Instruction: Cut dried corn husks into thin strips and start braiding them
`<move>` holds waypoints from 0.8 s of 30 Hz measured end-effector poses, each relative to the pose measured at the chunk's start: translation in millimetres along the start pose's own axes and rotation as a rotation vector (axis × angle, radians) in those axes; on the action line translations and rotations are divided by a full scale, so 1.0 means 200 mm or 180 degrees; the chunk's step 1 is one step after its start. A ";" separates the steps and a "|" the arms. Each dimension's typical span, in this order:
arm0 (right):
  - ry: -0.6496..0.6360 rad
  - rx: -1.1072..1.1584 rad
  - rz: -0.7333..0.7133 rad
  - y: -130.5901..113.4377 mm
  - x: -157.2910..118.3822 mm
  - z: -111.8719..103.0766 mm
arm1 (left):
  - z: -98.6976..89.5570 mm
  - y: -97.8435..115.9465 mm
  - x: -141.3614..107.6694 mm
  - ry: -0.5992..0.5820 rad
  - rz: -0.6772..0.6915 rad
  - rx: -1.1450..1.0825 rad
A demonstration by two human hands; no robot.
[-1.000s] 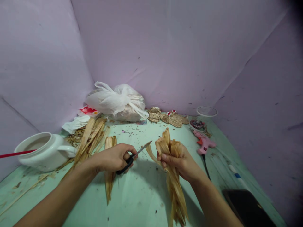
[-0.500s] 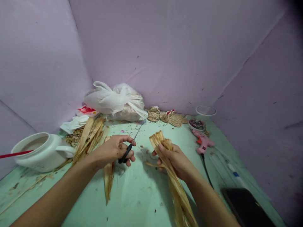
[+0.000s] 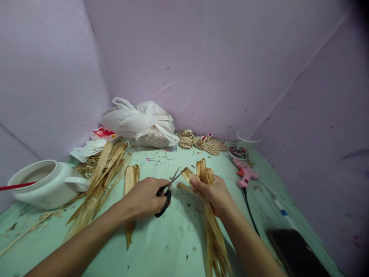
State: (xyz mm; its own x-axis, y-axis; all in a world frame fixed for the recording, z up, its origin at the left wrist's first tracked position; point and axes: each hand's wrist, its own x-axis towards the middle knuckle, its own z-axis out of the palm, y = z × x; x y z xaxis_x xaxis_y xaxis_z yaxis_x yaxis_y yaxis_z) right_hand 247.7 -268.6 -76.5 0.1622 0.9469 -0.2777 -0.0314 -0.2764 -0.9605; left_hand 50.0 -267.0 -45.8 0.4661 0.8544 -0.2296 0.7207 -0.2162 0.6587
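Note:
My left hand [image 3: 148, 198] has its fingers through the black handles of a pair of scissors [image 3: 165, 200]. The blades are parted and point right, close to the cut ends of the dried leaf strips. My right hand [image 3: 211, 194] is closed around a bundle of these tan, dried leaf strips [image 3: 215, 242], which hang down toward the front of the table. One strip end sticks out left, near the scissor tips; I cannot tell whether they touch. Another dried strip [image 3: 130, 231] lies on the table, partly covered by my left hand and forearm.
A white pot [image 3: 43, 192] and more dried strips [image 3: 100, 181] are at left. Along the back sit a white plastic bag [image 3: 144, 127] and woven pieces [image 3: 209, 144]. At right are a bowl [image 3: 238, 152], a pink glue gun [image 3: 245, 173] with its cord, and a dark phone [image 3: 296, 252].
My left hand has turned and brought the scissors rightward and down, with the blades now parted beside the strip ends. The bundle in my right hand hangs straighter, its top ends spread apart.

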 end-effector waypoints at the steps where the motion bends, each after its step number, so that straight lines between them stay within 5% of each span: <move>1: -0.0011 -0.0100 -0.0025 0.00 -0.01 0.01 | 0.00 0.01 -0.01 0.0015 -0.0007 0.0068; 11: -0.0300 -0.0268 -0.0087 -0.01 -0.04 0.03 | -0.01 0.03 -0.02 0.0140 0.0081 0.0235; 24: -0.0262 -0.0091 -0.0071 -0.05 -0.04 0.01 | 0.00 -0.06 0.02 -0.0359 -0.0076 -0.1519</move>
State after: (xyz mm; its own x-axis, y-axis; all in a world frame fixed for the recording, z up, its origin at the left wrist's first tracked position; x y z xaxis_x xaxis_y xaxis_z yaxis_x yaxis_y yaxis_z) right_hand 243.9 -273.7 -65.0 0.0810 0.9628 -0.2578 -0.0004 -0.2587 -0.9660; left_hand 43.7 -260.6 -55.2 0.5241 0.7942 -0.3075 0.4285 0.0661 0.9011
